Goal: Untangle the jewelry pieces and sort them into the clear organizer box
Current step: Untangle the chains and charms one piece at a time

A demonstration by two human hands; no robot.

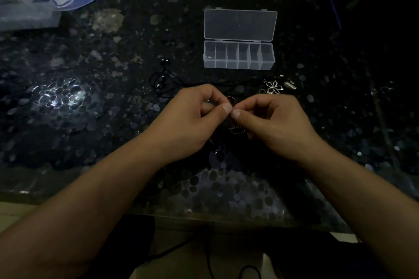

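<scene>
Jewelry here is a thin chain (231, 106), light, limp and easily snagged; my left hand (197, 118) and right hand (269, 120) each pinch it by the fingertips near the knot.

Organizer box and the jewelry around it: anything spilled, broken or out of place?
Nothing stands out. The organizer box sits upright, lid open. The flower pendant and black cord lie loose beside it, unsorted. Both hands, left hand and right hand, pinch a thin piece.
</scene>
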